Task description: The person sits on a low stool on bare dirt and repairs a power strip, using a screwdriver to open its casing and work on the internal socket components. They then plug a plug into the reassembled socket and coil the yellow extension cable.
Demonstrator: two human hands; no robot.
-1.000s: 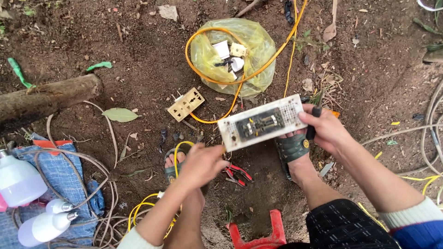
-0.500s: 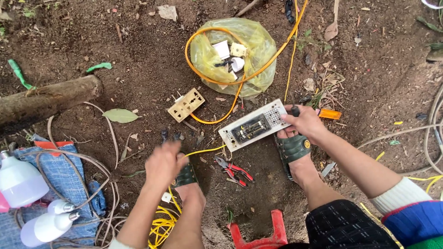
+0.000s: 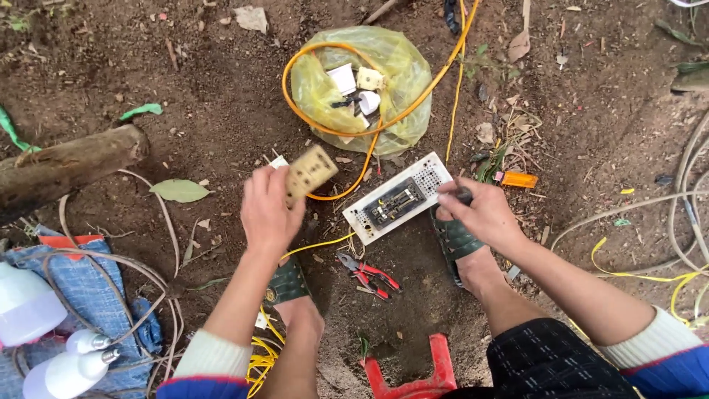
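My left hand [image 3: 267,210] grips a beige socket plate [image 3: 311,171] and holds it just above the dirt. My right hand [image 3: 481,215] holds the right end of a white rectangular electrical panel [image 3: 397,198] with a dark centre. The panel lies tilted on the ground by my right sandal [image 3: 456,240]. A small dark object shows under the right fingers; I cannot tell what it is. An orange cable [image 3: 402,111] loops from the beige plate over a yellow plastic bag [image 3: 402,70] holding several white and beige sockets.
Red-handled pliers [image 3: 367,272] lie between my feet, a red plastic stool [image 3: 413,380] below them. A log [image 3: 66,166] lies at the left, near blue cloth [image 3: 81,303] with white bulbs [image 3: 26,303] and grey wire. A small orange tool [image 3: 518,179] and yellow wires [image 3: 665,273] lie to the right.
My left hand moved up from near the pliers and took hold of the beige socket plate. My right hand lowered the white panel down and to the right, towards the ground.
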